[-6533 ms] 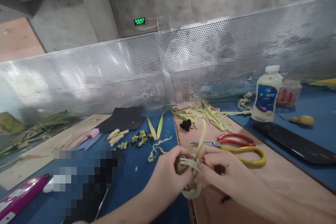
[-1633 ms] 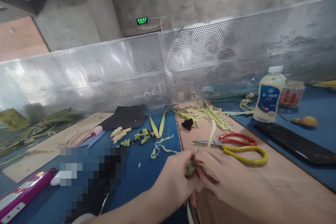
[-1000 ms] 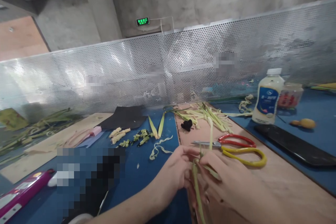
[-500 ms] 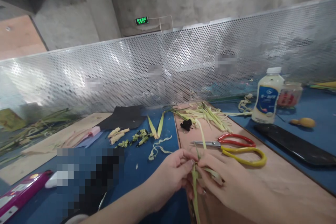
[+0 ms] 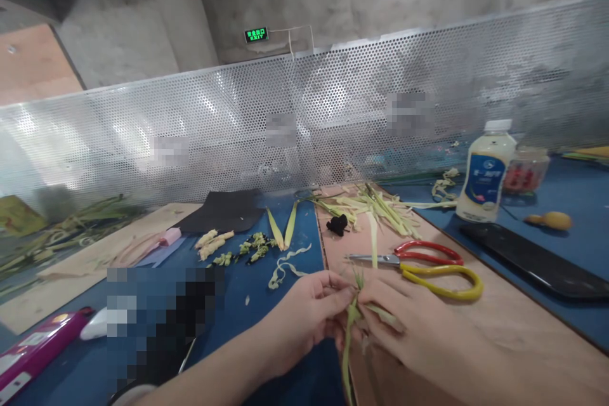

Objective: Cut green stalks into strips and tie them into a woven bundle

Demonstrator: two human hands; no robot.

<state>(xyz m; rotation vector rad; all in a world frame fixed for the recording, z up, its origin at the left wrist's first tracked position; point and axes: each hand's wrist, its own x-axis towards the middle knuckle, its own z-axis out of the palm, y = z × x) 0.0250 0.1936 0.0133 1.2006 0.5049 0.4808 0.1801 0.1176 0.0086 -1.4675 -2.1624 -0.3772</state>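
Low in the middle of the view, my two hands meet over the edge of a pinkish board (image 5: 518, 330). My left hand (image 5: 314, 311) pinches a pale green leaf strip (image 5: 349, 342) between thumb and fingers. Its long end hangs down toward me, and a frayed green tip sticks up above. From the other side, my right hand (image 5: 404, 317) grips the same bundle of strips, its fingertips touching those of the left. Just beyond the right hand lie scissors (image 5: 431, 266) with one red and one yellow handle, blades pointing left. How the strips cross between the fingers is hidden.
Cut leaf strips (image 5: 390, 212) and a black scrap (image 5: 337, 224) lie farther back on the board. To the right are a bottle (image 5: 486, 174), a jar (image 5: 526, 171) and a long black case (image 5: 528, 260). Small braided pieces (image 5: 257, 247) lie left. A perforated metal screen (image 5: 228, 127) closes off the back.
The hanging end of the strip has swung slightly left, and more of the frayed green tip shows above my fingers. Both hands stay nearly in place.
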